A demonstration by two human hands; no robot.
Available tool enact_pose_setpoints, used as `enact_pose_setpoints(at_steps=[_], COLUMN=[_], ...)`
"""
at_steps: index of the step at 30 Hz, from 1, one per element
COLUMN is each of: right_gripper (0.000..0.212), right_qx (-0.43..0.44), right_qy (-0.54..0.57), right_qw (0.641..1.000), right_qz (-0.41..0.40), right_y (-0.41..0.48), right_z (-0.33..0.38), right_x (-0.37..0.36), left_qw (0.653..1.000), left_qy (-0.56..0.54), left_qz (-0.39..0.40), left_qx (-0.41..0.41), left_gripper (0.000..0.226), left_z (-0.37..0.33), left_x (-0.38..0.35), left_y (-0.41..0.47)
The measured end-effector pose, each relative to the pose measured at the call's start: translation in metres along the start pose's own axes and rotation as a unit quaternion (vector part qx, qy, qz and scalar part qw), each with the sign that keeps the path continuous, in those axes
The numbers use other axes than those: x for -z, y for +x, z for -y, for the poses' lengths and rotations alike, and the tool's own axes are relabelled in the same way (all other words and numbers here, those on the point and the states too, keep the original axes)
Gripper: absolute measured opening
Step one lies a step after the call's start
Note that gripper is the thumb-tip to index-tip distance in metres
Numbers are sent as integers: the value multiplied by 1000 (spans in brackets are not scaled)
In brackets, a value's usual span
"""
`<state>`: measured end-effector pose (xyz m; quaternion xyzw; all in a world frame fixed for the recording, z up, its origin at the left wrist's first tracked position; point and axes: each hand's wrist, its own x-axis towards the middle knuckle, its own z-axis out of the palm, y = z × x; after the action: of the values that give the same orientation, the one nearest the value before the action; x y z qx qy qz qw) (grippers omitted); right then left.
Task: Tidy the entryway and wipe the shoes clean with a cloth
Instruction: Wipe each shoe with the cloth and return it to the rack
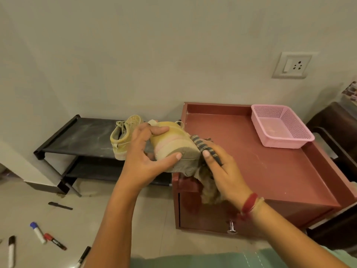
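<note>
- Shoe, tan with pink bands and a grey textured sole, gripped by left hand over counter's front left corner.
- Right hand clutching cloth, striped and frayed, pressed against shoe's end.
- Second shoe upright at right end of black rack, near counter.
- Pink perforated basket at counter's far right corner; bare red top between.
- Markers scattered on floor, well left.
</note>
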<state>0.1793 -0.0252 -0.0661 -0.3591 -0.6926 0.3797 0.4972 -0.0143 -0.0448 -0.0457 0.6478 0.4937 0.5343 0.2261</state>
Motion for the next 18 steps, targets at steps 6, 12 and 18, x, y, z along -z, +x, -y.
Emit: enact_pose_setpoints(at_steps=[6, 12, 18], right_gripper=[37, 37, 27], right_qx=[21, 29, -24], right_qy=[-10, -83, -129], right_qw=[1000, 995, 991], right_qz=[14, 53, 12], right_y=[3, 0, 4], right_z=[1, -18, -30], right_x=[-1, 4, 14], left_qw=[1000, 998, 991], left_qy=[-18, 23, 105], left_qz=[1, 44, 69], left_qx=[1, 32, 43], left_gripper=[56, 59, 57], left_z=[6, 17, 13], left_x=[-8, 3, 8], left_y=[1, -2, -7])
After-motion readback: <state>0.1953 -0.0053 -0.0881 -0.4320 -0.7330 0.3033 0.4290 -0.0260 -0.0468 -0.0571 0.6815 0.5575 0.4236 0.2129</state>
